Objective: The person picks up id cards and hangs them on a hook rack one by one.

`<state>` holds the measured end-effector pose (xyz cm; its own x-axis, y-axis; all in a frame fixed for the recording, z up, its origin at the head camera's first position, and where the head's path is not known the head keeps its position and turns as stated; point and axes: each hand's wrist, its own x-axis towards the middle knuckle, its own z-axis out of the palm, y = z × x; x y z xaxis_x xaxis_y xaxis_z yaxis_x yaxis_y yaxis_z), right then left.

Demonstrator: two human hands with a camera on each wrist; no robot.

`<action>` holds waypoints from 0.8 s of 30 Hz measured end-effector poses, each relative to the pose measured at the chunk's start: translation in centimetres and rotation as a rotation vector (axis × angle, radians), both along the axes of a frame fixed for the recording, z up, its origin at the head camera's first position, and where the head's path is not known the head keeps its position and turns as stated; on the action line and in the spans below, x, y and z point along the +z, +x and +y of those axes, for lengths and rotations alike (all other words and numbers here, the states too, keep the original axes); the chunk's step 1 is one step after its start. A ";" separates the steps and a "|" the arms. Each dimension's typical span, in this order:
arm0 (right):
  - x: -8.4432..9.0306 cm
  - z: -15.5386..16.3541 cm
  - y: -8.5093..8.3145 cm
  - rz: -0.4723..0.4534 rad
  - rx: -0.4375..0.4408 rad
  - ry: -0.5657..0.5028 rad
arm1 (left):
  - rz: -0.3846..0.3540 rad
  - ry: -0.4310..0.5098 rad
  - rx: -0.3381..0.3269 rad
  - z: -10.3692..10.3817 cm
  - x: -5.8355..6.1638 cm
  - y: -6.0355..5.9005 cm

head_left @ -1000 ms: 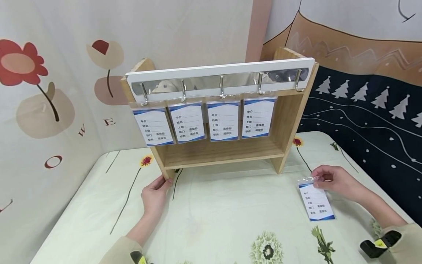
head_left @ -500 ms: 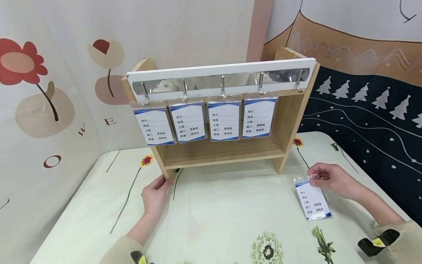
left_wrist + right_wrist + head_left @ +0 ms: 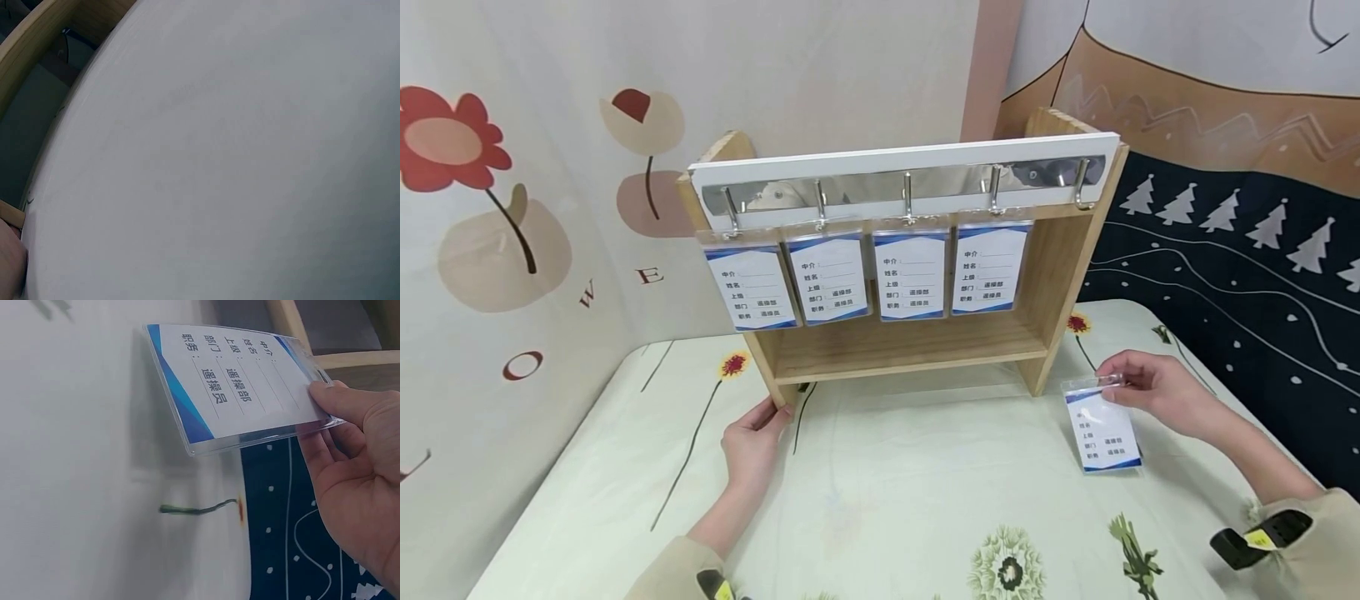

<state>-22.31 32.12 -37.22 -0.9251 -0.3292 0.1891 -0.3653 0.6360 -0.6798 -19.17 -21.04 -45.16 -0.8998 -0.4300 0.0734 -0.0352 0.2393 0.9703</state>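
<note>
Spreading across the lower view: a desk (image 3: 887, 467) under a pale cloth printed with flowers. Hanging at nine o'clock: a cream wall drape (image 3: 512, 208) showing red blossoms and letters. Hanging at three o'clock: a dark blue drape (image 3: 1240, 250) with white trees beneath a brown band. Lighting everything evenly, softly.

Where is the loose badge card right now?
In the head view the badge card is at the right, pinched by its top edge in the right hand, lifted above the flowered tablecloth near the wooden rack's right foot.
</note>
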 end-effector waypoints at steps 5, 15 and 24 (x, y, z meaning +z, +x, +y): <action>0.6 0.1 -0.1 0.035 0.022 -0.030 | 0.002 0.008 0.002 0.0 0.0 0.0; 1.8 0.1 -0.1 0.061 0.008 -0.009 | 0.016 0.006 0.001 0.1 0.0 0.0; 3.5 -0.2 0.0 0.099 0.010 -0.040 | 0.015 0.009 -0.002 -0.1 -0.2 -0.1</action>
